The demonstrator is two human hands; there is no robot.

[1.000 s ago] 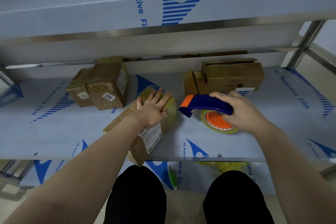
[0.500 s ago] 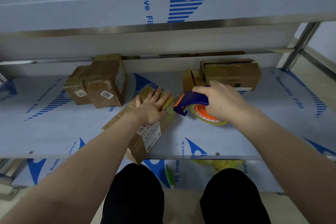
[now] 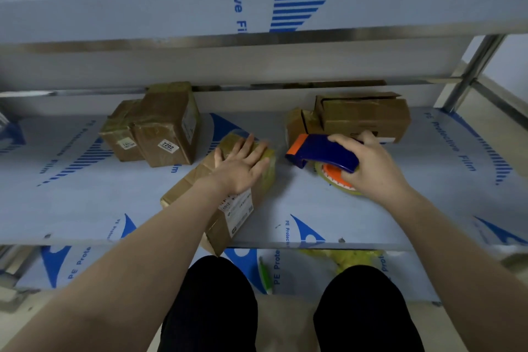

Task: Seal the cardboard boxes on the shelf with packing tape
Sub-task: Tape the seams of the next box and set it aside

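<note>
We held our left hand [image 3: 240, 168] flat, fingers straight and spread, on the far end of the long cardboard box [image 3: 183, 190]. The box lay slantwise on the shelf [image 3: 85, 203], its near corner over the front edge. Our right hand [image 3: 371, 168] gripped the blue tape dispenser [image 3: 323, 151] just right of that box, with more boxes [image 3: 165, 126] behind.

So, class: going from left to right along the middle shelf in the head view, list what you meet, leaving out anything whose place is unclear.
small taped box → box labelled 7202 → long box under the left hand → tape dispenser → right hand
</note>
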